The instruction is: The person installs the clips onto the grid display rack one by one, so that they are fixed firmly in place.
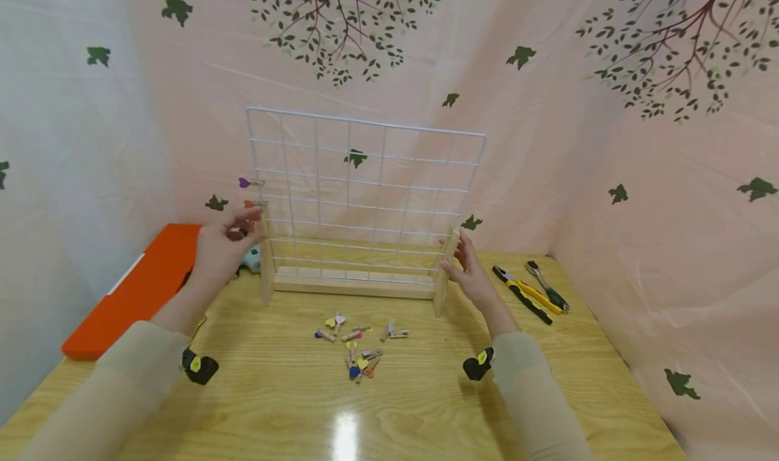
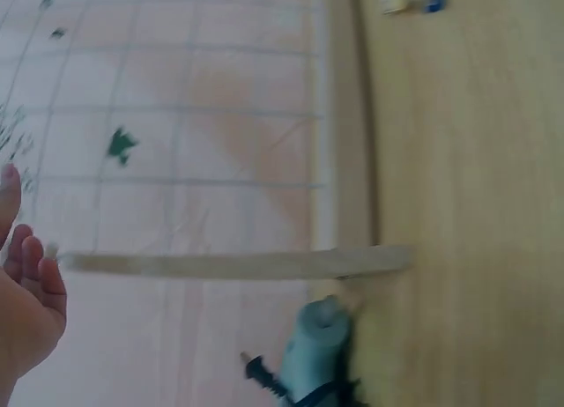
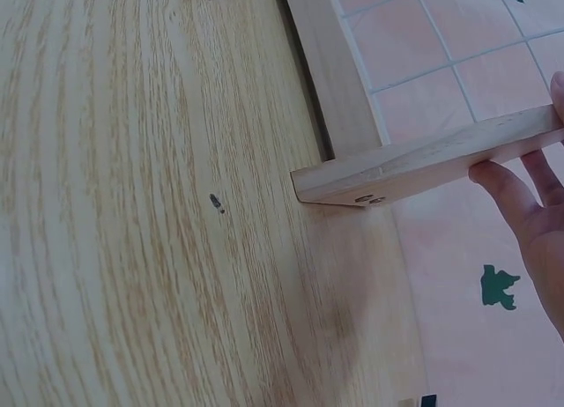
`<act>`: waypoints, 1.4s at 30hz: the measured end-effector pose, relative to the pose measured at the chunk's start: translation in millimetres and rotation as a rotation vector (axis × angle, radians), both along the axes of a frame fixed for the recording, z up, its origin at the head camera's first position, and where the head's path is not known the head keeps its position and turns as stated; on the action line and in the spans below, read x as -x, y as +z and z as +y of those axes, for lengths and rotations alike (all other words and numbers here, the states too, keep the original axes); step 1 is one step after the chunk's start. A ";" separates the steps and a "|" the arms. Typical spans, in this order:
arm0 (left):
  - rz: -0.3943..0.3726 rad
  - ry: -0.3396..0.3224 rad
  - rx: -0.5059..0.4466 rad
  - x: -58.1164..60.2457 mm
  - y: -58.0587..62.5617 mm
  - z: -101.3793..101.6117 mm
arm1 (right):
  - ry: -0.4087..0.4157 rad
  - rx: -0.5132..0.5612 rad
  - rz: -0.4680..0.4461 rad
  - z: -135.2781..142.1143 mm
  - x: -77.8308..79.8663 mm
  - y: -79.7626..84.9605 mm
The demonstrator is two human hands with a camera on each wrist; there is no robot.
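A white wire grid stands upright in a wooden frame with a post at each side. My right hand grips the right post, thumb on one side and fingers on the other. At the top of the left post is my left hand, its fingers loosely bent; in the left wrist view I see nothing held between them. A purple heart clothespin is clipped to the grid's left edge. Just above my left fingers sits an orange clothespin. Several heart clothespins lie in front of the frame.
Pliers with yellow and black handles and a green-handled tool lie at the right. An orange box lies at the left. Behind the left post is a light-blue tool. A printed cloth hangs behind.
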State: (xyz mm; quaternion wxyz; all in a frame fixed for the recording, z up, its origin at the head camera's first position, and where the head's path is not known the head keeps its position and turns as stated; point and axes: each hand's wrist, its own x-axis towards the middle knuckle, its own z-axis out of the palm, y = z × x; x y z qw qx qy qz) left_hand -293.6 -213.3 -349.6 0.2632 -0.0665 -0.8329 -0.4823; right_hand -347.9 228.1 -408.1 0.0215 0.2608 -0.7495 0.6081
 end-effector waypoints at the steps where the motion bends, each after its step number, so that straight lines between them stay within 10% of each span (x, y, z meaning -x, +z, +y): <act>1: -0.021 -0.034 0.053 -2.2 -7.0 4.3 | -0.001 -0.002 -0.004 -0.7 -2.2 2.1; 10: -0.118 -0.407 0.366 -14.5 -76.1 46.7 | 0.007 0.006 0.000 -5.6 -11.1 9.8; 21: -0.213 -0.734 0.490 -18.4 -108.2 56.3 | -0.002 0.012 -0.009 -7.1 -13.5 10.6; 30: -0.207 -0.771 0.588 -19.0 -111.9 59.3 | 0.015 0.033 -0.011 -7.7 -12.4 12.2; 38: -0.297 -0.687 0.411 -24.0 -99.6 59.9 | 0.007 0.017 0.003 -7.6 -12.1 11.5; 42: -0.189 -0.602 0.382 -21.6 -81.5 55.6 | -0.002 0.008 -0.004 -7.4 -13.4 12.4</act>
